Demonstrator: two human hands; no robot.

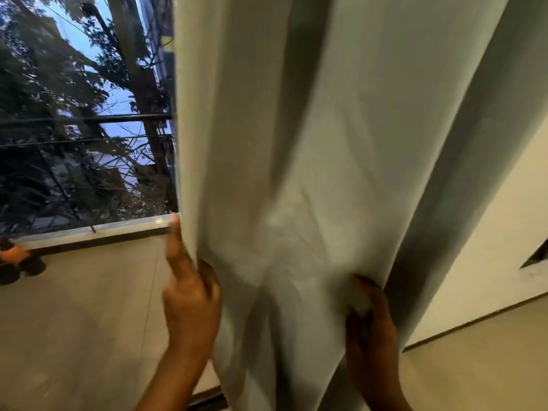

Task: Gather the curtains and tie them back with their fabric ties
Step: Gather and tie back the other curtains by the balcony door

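Both hands were on the fabric. The left hand [189, 301] pinched the curtain's [311, 173] left edge, forefinger stretched up along the hem while the other fingers curled into the cloth. The right hand [369, 318] clutched a bunched fold on the opposite side, fingers closed around a wad of pale material. Between them the curtain hung gathered into deep vertical pleats, creased where the grips pulled it inward, filling the middle of the view. To the left, a window [86, 114] showed trees and dusk sky above a pale ledge [98, 228]. To the right stood a white wall [489, 262], with tiled floor [74, 336] below.
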